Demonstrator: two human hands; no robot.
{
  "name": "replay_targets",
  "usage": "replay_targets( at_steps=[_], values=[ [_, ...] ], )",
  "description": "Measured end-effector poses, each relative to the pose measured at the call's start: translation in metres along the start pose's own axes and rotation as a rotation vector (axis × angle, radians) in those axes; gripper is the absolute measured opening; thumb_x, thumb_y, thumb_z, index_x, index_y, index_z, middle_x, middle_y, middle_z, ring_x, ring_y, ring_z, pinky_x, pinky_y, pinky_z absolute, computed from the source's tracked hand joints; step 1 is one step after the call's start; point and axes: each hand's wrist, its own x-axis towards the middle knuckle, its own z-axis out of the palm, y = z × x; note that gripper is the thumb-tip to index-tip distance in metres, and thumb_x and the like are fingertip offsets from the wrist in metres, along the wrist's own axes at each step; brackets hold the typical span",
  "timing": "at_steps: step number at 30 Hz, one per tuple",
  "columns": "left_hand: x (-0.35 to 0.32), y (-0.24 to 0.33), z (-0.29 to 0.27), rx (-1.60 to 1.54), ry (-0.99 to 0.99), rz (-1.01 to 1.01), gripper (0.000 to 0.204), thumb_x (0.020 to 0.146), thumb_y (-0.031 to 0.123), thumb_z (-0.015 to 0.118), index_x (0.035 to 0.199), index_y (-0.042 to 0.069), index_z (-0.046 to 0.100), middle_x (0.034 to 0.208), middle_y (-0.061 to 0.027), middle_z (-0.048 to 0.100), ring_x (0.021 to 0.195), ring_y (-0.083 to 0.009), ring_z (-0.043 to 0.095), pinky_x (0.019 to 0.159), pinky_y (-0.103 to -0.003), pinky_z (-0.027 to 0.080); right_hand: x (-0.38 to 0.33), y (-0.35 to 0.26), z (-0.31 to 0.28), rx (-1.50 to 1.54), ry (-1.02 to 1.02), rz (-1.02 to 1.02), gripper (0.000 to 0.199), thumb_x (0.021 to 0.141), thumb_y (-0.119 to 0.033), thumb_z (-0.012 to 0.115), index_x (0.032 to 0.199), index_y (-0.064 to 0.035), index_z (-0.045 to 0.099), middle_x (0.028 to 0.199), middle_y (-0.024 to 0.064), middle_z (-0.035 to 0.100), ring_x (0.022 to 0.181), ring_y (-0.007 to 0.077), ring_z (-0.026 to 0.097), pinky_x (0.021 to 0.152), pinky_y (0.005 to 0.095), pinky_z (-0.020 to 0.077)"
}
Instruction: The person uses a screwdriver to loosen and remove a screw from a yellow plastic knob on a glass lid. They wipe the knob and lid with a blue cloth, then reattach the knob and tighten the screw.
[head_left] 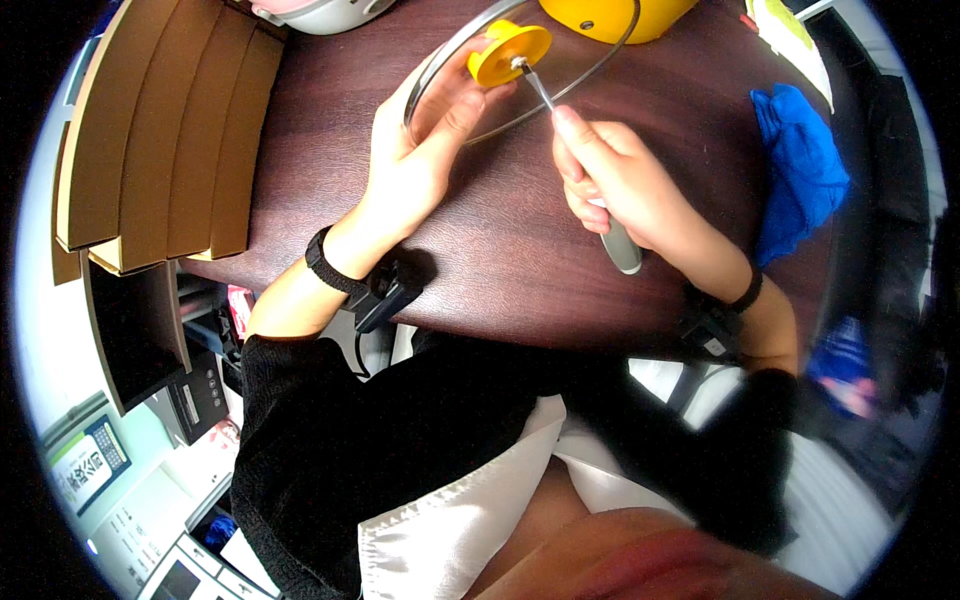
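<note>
My left hand (415, 155) grips a clear glass lid (437, 70) with a metal rim, holding it tilted above the table. Some of its fingers show through the glass, close to a round yellow knob (512, 56) at the lid's middle. In my right hand (620, 170) is a screwdriver (622, 250) with a grey handle and a thin metal shaft. Its tip meets the small fastener at the centre of the yellow knob. My right fingers wrap round the handle. Beyond the lid stands a yellow pot-like vessel (610, 18), partly cut off by the picture's edge.
The dark wood-grain table (480, 270) lies under my hands. Brown cardboard boxes (170, 130) stand along its left side. A white and pink appliance (325, 12) is at the far left, a crumpled blue cloth (800, 165) at the right, and a yellow-white packet (790, 40) behind it.
</note>
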Motion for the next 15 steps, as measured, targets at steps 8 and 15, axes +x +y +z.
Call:
replay_targets(
  at_steps=[8,15],
  values=[
    [-0.0009,0.0008,0.0037,0.05,0.004,0.045,0.04,0.096,0.002,0.044,0.136,-0.003,0.036,0.139,-0.0165,0.041,0.13,-0.0287,0.041,0.108,-0.049,0.037,-0.0004,0.0017,-0.0007,-0.111,0.043,-0.114,0.05,0.099,-0.044,0.04,0.066,-0.0063,0.043,0.047,0.0022,0.037,0.034,0.0128,0.038,0.034,0.0284,0.0327],
    [-0.005,0.0047,0.0011,0.136,-0.005,0.104,0.039,0.096,-0.001,0.044,0.134,-0.003,0.038,0.137,-0.0162,0.043,0.128,-0.0284,0.043,0.107,-0.05,0.038,-0.0006,-0.0051,-0.0004,-1.346,0.672,-0.81,0.034,0.09,-0.031,0.059,0.069,-0.006,0.055,0.055,0.0145,0.057,0.05,0.0341,0.06,0.043,0.041,0.0462]
  ],
)
